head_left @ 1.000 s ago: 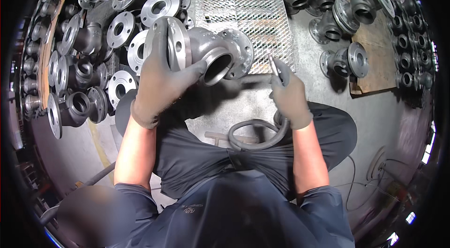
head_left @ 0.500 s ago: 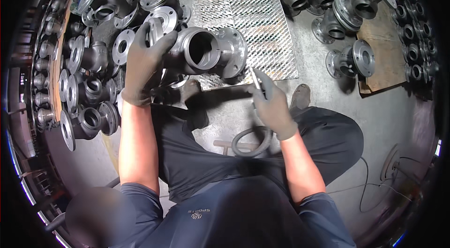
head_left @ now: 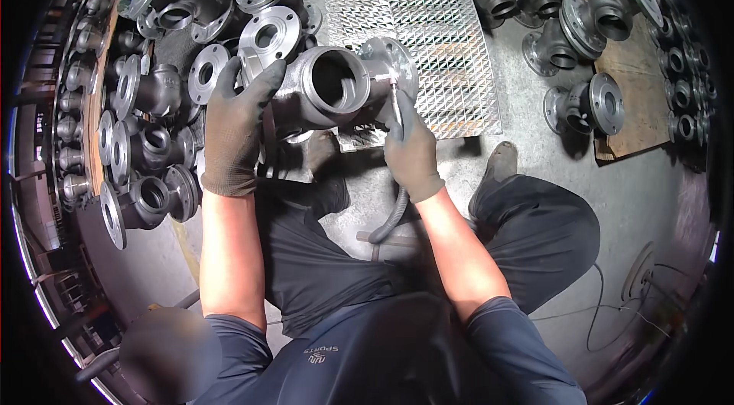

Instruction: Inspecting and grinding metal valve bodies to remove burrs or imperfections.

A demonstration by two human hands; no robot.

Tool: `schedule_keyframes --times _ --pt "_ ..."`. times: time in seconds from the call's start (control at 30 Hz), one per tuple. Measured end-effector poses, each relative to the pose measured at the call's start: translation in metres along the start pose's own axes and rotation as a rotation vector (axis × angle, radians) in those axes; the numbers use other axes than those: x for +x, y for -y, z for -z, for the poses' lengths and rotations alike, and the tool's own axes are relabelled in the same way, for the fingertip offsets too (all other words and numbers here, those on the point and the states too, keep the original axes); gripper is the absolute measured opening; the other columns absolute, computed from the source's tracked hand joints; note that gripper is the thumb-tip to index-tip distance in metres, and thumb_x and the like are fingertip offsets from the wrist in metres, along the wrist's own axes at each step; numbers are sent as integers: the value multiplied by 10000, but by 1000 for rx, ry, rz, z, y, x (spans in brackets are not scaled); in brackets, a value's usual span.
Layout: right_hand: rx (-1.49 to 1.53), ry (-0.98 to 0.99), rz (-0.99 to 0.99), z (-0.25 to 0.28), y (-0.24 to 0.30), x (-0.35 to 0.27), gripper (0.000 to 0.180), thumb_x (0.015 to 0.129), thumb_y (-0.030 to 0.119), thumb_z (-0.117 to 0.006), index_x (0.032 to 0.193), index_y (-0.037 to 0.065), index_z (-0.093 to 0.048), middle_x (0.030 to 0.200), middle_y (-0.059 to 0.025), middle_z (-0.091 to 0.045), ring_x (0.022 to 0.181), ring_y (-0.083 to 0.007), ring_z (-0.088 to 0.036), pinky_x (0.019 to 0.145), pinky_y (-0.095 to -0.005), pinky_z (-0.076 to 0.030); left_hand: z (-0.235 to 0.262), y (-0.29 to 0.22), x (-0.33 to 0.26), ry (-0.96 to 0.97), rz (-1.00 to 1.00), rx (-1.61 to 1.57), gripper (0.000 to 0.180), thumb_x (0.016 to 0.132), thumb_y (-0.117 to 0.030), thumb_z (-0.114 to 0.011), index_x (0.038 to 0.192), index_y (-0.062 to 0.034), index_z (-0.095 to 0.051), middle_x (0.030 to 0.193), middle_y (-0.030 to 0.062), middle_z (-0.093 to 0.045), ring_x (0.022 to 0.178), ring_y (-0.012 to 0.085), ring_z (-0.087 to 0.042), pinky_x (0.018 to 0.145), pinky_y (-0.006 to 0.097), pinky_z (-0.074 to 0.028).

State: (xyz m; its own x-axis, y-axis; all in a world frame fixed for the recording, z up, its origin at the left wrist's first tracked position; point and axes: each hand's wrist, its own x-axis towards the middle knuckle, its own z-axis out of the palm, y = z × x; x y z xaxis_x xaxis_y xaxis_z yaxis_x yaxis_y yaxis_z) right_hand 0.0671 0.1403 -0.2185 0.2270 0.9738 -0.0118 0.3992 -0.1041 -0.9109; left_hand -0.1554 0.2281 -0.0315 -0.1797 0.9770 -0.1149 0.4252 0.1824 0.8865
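A grey cast-metal valve body [head_left: 298, 105] with a wide round opening is held up in front of me, above the near end of the metal grating. My gloved left hand [head_left: 238, 128] grips its left flanged end, the thumb along the near side. In my gloved right hand [head_left: 414, 154] is a slim pen-shaped metal tool [head_left: 396, 103]. Its tip meets the casting at the neck, by the right flange [head_left: 407, 68], where a bright spot shows. A ribbed grey hose [head_left: 392, 220] hangs below the right hand.
Flanged valve bodies are heaped at the left [head_left: 145, 202] and at the far right [head_left: 583, 15]. One casting [head_left: 585, 108] stands beside a wooden board [head_left: 631, 118]. The patterned metal grating [head_left: 451, 45] lies ahead. Thin cables [head_left: 600, 305] run along the floor at right.
My right hand has moved left and up, bringing the tool's tip from beside the flange onto the neck. The hose loop has pulled straighter. My left hand keeps its grip on the valve body.
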Motion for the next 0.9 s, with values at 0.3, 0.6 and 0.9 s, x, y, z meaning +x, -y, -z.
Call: schedule_keyframes --times 0.3,0.6,0.9 --pt "-1 -18 7 -3 -6 0 637 1041 27 -616 1670 26 -517 1416 -345 -715 1290 -534 -702 1115 -550 -565 -2 -5 -5 7 67 -93 1046 959 -440 -899 1654 189 -436 1099 154 -748 787 134 -679 667 256 -491" --pt "18 9 32 7 -6 6 609 1033 19 -621 1638 19 -548 1451 -324 -715 1312 -511 -706 1109 -527 -579 -3 -18 -13 10 30 21 1056 951 -497 -879 1637 191 -465 1420 275 -708 1255 267 -689 1098 358 -528" --pt "34 -25 174 2 -20 2 639 1016 -1 -614 1650 21 -544 1499 -319 -689 1339 -496 -699 1125 -514 -574 -6 -16 -12 24 50 -59 1041 950 -470 -889 1641 184 -467 1383 239 -718 1188 234 -692 1043 325 -540"
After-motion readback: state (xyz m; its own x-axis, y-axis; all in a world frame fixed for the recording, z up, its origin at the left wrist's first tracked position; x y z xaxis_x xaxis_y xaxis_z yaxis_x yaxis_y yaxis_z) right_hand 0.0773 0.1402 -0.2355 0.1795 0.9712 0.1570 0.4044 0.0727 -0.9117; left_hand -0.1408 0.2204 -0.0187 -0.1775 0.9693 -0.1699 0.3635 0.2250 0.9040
